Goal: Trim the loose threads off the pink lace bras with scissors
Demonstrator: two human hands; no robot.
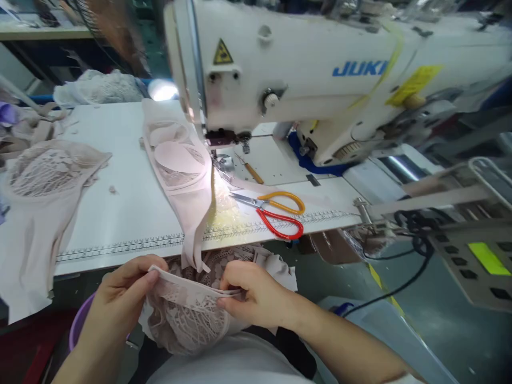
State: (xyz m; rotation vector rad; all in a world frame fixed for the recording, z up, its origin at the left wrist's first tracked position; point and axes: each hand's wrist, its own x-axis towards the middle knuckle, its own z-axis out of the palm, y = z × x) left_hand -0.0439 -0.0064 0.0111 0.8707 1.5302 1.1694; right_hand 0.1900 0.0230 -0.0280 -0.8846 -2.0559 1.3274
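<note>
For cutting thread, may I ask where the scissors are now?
In the head view, just right of centre, the scissors lie on the white tabletop near its front edge, before the sewing machine.

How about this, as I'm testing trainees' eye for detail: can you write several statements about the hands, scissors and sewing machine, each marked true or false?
1. The left hand and right hand both hold the lace garment. True.
2. The scissors are in the right hand. False: they lie on the table.
3. The sewing machine bears the name SINGER. False: it reads JUKI.
4. A small yellow-handled tool lies beneath the machine's arm. True.
</note>
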